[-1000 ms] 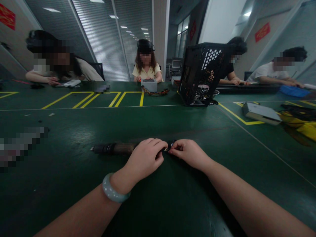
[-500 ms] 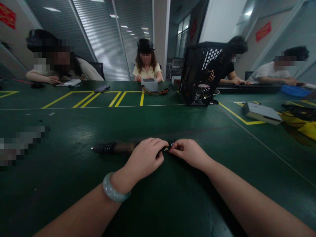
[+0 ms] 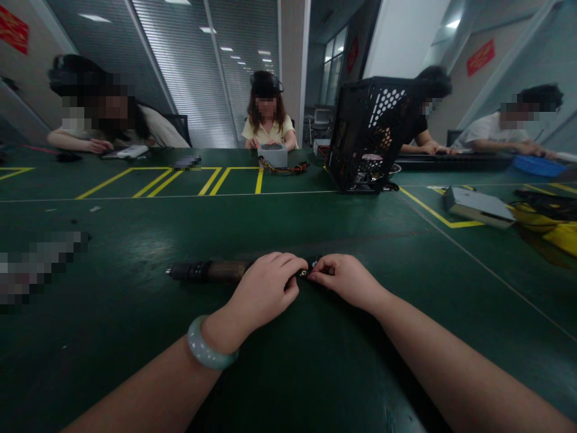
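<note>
A long round electric screwdriver (image 3: 225,271) lies across the green table, with a black nose and silver tip on the left and a brown middle. My left hand (image 3: 268,285) is closed over its right part, palm down, and hides most of that end. Just past those fingers shows a small gold-coloured metal part (image 3: 303,273). Fingertips of my right hand (image 3: 345,278) are pinched together right beside it, on a small dark piece that is mostly covered; its kind cannot be made out. A pale green bangle (image 3: 208,346) circles my left wrist.
Beyond the hands stands a black computer case (image 3: 367,135). A grey metal box (image 3: 478,206) lies right, near a yellow bag (image 3: 552,231) with black cables. A power supply (image 3: 273,156) with wires sits before a person opposite. Several people work around the table (image 3: 288,222).
Both hands and the screwdriver keep their places. A person at the far left has shifted a hand slightly.
</note>
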The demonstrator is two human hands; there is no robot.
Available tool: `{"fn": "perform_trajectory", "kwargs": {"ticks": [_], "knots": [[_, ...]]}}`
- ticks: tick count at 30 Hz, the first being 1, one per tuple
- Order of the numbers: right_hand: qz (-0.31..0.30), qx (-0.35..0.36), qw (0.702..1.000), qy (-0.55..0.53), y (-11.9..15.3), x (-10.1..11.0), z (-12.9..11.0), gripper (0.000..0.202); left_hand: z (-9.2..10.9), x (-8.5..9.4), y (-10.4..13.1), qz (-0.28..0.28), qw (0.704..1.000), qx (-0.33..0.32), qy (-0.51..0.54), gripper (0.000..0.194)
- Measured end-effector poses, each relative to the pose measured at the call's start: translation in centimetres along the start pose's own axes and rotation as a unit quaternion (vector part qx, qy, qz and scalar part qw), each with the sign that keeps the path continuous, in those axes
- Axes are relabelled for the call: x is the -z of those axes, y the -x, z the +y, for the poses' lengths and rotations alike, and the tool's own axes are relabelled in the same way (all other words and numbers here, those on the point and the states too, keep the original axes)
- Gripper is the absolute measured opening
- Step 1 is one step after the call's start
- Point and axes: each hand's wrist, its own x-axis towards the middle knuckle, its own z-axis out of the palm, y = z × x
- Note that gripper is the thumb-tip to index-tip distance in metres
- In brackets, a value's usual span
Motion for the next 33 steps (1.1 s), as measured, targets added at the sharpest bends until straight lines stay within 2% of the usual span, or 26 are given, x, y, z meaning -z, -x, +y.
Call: {"fn": "perform_trajectory", "kwargs": {"ticks": [4, 13, 20, 27, 33], "knots": [[0.001, 0.005, 1.000, 0.006, -0.02, -0.02, 0.13, 0.015, -0.04, -0.01, 0.04, -0.005, 1.000, -0.002, -0.004, 0.023], [0.001, 0.007, 1.000, -0.007, 0.14, 0.09, -0.01, 0.013, 0.06, -0.11, 0.15, 0.004, 0.999, 0.040, -0.007, 0.024], [-0.001, -0.004, 1.000, 0.002, 0.14, 0.15, -0.18, 0.017, 0.03, 0.03, 0.13, -0.003, 1.000, 0.007, 0.002, 0.024], [-0.005, -0.006, 1.000, -0.001, 0.13, 0.19, -0.32, 0.016, 0.26, 0.32, 0.24, 0.002, 1.000, 0.023, 0.004, 0.019], [-0.007, 0.001, 1.000, 0.025, 0.06, 0.15, -0.28, 0.019, 0.57, 0.65, 0.31, 0.001, 1.000, 0.018, -0.007, 0.024]]}}
